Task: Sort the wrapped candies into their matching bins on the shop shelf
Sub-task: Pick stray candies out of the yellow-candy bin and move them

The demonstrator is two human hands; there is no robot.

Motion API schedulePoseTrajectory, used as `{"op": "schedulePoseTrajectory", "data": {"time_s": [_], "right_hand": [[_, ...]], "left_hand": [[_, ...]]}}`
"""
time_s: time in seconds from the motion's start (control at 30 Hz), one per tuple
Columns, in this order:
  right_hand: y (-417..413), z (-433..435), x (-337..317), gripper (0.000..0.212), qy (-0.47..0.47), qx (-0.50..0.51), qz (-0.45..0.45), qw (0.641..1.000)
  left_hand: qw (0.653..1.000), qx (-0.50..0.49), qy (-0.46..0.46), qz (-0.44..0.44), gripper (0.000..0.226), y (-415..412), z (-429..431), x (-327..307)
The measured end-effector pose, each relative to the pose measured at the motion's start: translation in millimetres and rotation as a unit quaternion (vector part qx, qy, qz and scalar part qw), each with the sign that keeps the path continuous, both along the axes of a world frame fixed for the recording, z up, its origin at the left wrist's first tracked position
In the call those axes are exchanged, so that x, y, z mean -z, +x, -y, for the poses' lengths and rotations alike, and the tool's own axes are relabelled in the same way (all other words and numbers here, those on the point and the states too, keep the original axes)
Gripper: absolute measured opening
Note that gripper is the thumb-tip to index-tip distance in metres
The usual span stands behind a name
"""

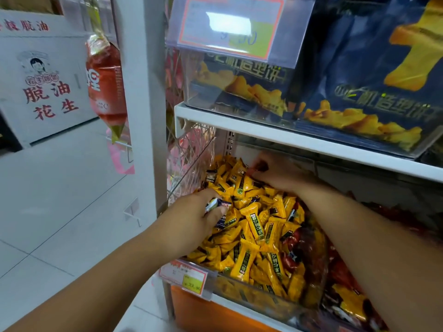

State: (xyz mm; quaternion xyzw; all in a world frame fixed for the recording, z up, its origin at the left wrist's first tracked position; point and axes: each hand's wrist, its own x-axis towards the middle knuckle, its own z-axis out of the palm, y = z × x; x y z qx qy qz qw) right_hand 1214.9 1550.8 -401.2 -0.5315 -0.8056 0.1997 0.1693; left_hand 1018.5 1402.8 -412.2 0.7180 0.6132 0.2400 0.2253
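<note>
- The left hand (191, 219) is curled round a small clutch of navy-and-white candies (217, 205) by the left wall of the clear bin (251, 299). It looks full, so 1 more grab could, I judge, squeeze a piece out and drop it back among the yellow candies (251, 226).
- The right hand (282, 174) reaches to the back of the bin, under the shelf board (311, 142), and pinches a dark red-brown candy (260, 167) at the fingertips. So light a hold on a slick wrapper may slip when the hand comes out.
- Both forearms lie over the heap, so a careless sweep could push yellow pieces over the bin's low front edge, near the price tag (191, 279).
- Dark red wrappers show along the bin's right wall. I cannot tell whether they lie inside it or in the neighbouring bin (340, 279), so a misplaced one could be missed.
- The yellow candies are small, glossy pillow packs with a dark green printed band down the middle and crimped ends. They are heaped loosely, filling the bin from front edge to back.
- The strays match them in size but are darker: navy and white in the left hand, reddish-brown in the right.
</note>
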Motion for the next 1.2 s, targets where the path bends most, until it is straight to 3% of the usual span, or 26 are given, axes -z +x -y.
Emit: {"op": "schedulePoseTrajectory", "data": {"time_s": [0.13, 0.3, 0.5, 0.77, 1.2], "right_hand": [[-1, 14, -3, 0.012, -0.008, -0.019, -0.057, 0.998], [1, 52, -8, 0.018, -0.074, -0.051, -0.041, 0.995], [21, 102, -23, 0.021, -0.078, -0.038, -0.220, 0.972], [47, 134, -24, 0.024, -0.079, -0.033, -0.267, 0.960], [46, 140, -19, 0.023, -0.065, -0.018, -0.283, 0.957]], "left_hand": [[1.000, -0.006, -0.015, 0.017, 0.027, 2, -5, 0], [0.998, -0.028, -0.017, 0.049, 0.039, 6, -7, -9], [0.993, -0.022, -0.006, 0.116, 0.021, 18, -6, -16], [0.989, 0.069, -0.018, 0.128, 0.023, 37, 0, -18], [0.988, 0.077, -0.023, 0.130, 0.016, 48, 1, -17]]}}
